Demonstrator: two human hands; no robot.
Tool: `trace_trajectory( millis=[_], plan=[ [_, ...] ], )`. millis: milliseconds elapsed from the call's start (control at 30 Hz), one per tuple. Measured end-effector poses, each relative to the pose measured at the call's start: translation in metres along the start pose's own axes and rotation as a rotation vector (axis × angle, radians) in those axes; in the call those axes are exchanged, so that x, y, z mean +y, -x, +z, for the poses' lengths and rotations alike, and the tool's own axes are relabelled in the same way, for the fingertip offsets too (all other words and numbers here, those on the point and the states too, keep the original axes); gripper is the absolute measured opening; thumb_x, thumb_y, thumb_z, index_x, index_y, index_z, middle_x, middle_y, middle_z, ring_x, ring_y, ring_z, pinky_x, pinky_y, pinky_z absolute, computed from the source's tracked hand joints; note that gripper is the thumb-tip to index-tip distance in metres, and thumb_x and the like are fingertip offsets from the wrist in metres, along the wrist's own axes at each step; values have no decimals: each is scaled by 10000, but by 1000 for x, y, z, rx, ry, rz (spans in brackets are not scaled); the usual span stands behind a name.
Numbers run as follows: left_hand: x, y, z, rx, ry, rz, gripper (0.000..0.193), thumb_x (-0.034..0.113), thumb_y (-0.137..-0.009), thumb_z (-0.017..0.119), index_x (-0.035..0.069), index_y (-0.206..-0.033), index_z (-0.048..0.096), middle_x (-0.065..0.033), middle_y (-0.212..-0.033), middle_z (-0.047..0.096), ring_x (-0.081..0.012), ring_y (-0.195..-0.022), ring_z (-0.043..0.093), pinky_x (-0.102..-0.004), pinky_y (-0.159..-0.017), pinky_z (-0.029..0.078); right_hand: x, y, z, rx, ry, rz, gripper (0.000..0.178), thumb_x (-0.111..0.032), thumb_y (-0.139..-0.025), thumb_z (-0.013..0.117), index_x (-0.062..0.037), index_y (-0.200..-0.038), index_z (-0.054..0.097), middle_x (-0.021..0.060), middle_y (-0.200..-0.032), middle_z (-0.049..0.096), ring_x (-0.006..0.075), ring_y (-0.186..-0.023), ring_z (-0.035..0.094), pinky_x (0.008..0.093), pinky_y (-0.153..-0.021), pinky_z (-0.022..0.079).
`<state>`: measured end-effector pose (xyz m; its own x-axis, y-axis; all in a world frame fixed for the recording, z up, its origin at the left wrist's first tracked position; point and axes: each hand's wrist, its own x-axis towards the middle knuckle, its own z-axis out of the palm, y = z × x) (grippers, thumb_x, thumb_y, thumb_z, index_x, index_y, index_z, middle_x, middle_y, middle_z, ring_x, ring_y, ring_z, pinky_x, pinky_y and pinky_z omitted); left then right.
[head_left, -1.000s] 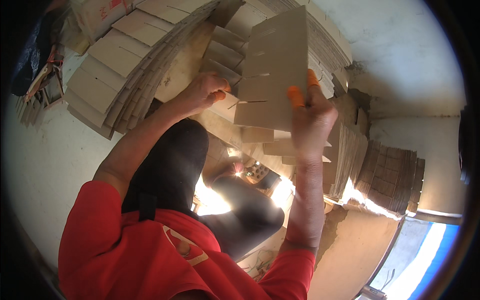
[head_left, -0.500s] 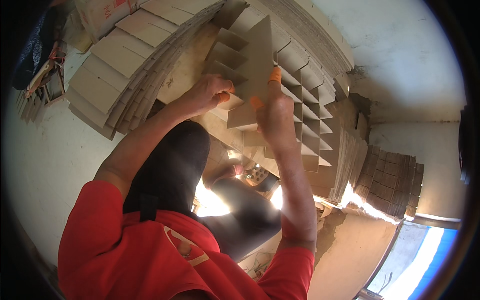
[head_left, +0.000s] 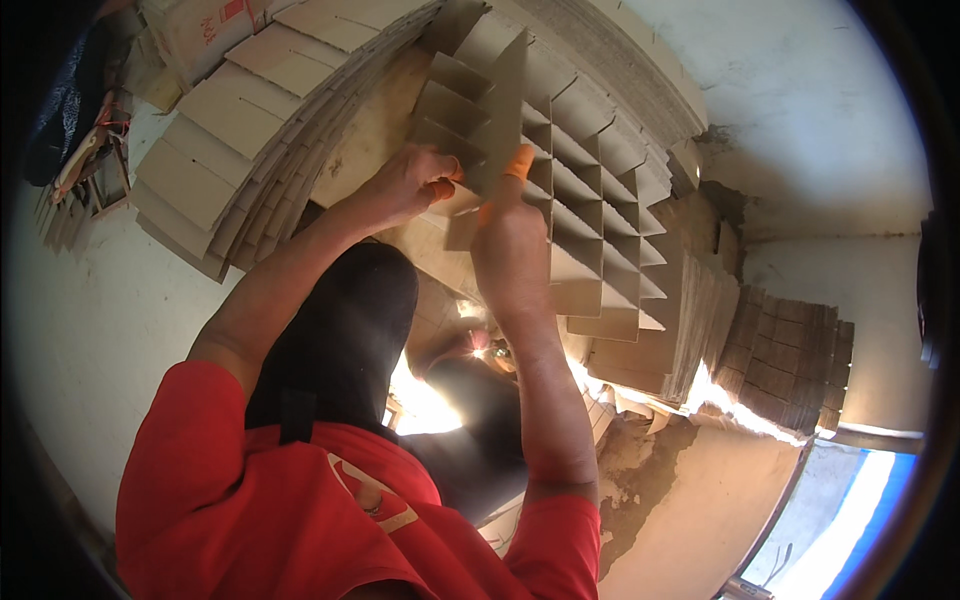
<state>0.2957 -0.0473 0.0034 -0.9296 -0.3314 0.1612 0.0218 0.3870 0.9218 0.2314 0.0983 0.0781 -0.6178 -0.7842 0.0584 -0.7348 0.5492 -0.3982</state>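
Head view: left hand [head_left: 405, 185] and right hand [head_left: 510, 250] both grip the upright cardboard strip [head_left: 505, 110] in the divider grid [head_left: 590, 200]

Red short-sleeved shirt [head_left: 300, 500], dark trousers [head_left: 340, 340], orange fingertip covers [head_left: 518, 160].

Place: I see a cardboard packaging workshop | stacked cardboard sheets [head_left: 230, 130] left of my grip | slotted dividers [head_left: 590, 190] beside it
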Motion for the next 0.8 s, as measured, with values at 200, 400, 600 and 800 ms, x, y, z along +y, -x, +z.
trace_trajectory(
  millis=[200,400,600,800],
  plan=[
    [3,-6,2,-15,-133,-6,151,-49,-772,637,-34,-921,626,-136,-891,589,-230,-802,596,-317,-729,474,23,-7,25,-138,51,29,591,-63,-834,559,58,-1358,316,186,-778,631,350,-743,637,427,-613,488],
    [4,3,0,81,-321,269,447,-2,-724,695,3,-1152,568,-116,-1086,572,-269,-1044,524,-335,-840,467,60,-24,-7,199,243,-17,664,-385,-770,733,-24,-1272,491,131,-608,612,301,-553,629,377,-475,472],
    [18,-21,11,21,-640,512,685,-56,-686,671,43,-1321,433,-104,-1349,451,-304,-1327,324,-355,-1006,419,209,-46,-33,387,581,226,866,-599,-836,541,60,-1356,326,233,-1162,581,378,-1009,589,453,-858,470],
    [-12,-83,5,16,-698,505,746,-127,-692,608,81,-1371,378,-49,-1379,431,-307,-1364,268,-392,-1111,315,163,-25,-41,-21,31,101,773,-511,-840,586,88,-1292,401,228,-800,648,353,-786,649,433,-696,499]
  ],
)
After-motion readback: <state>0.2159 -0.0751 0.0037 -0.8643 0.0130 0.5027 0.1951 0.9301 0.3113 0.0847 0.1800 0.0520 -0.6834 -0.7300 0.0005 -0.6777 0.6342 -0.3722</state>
